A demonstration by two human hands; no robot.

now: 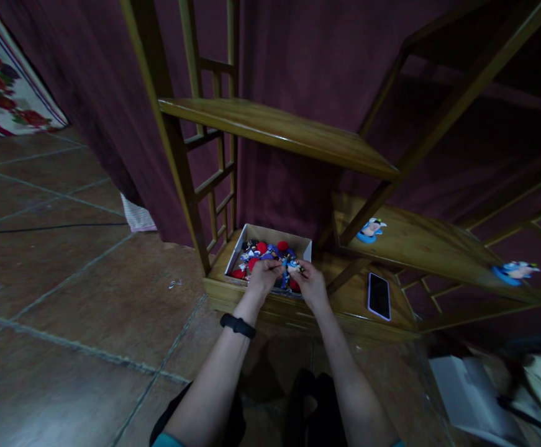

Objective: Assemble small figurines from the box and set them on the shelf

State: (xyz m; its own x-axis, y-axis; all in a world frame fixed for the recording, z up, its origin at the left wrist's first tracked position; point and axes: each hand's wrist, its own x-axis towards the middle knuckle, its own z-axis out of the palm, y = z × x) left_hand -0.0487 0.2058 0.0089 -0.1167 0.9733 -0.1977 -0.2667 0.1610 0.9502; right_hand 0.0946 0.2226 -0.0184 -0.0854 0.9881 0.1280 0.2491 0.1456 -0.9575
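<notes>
A small blue-and-white figurine (293, 266) is held up over the near side of an open cardboard box (240, 243). My right hand (312, 287) pinches it from the right. From the left, the closed fingertips of my left hand (265, 276) meet its blue part; the exact grip is too small to make out. Inside the box lie several small red, blue, purple and dark figures (261, 248), heaped together. The box rests on the lowest board of a wooden shelf unit, and both wrists reach across its front edge.
A phone (379, 296) lies on the low board (345, 304) to the right. Two similar blue-based figurines, one near (371, 230) and one farther right (515, 272), stand on the middle shelf (419, 239). An upper shelf (274, 127) overhangs the box. A white box (470, 394) sits lower right.
</notes>
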